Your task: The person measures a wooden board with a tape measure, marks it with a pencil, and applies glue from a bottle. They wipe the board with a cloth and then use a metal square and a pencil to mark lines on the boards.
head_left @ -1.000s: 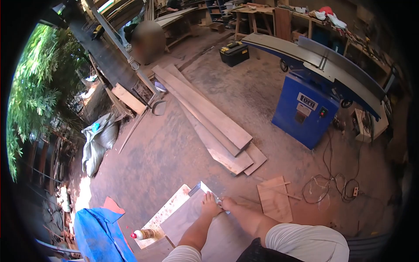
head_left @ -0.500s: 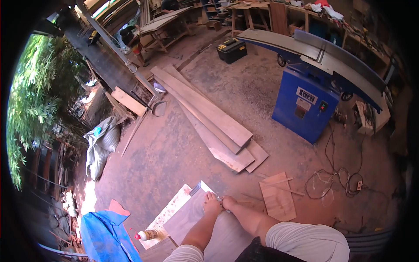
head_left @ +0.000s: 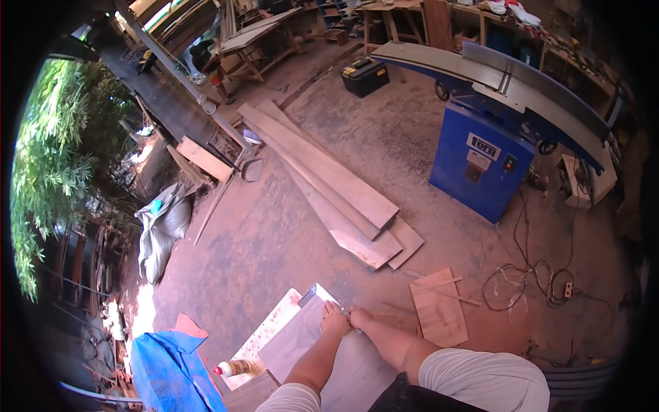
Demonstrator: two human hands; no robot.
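Observation:
A wide greyish-brown board lies in front of me at the bottom of the view. My left hand rests on it near the far end, fingers stretched out and pressing down. Close beside it, my right hand is closed at the board's right edge. A small shiny bit shows between the two hands, but I cannot make out what the right fingers hold. At the board's far corner lies a narrow dark piece next to a pale strip. A glue bottle with a red cap lies left of the board.
Long planks are stacked on the floor ahead. A blue jointer machine stands right, with tangled cables near it. A short board lies right of my arm. Blue tarp is at left; a black toolbox sits farther back.
The view has shifted very slightly. Both hands stay in nearly the same place at the far end of the board.

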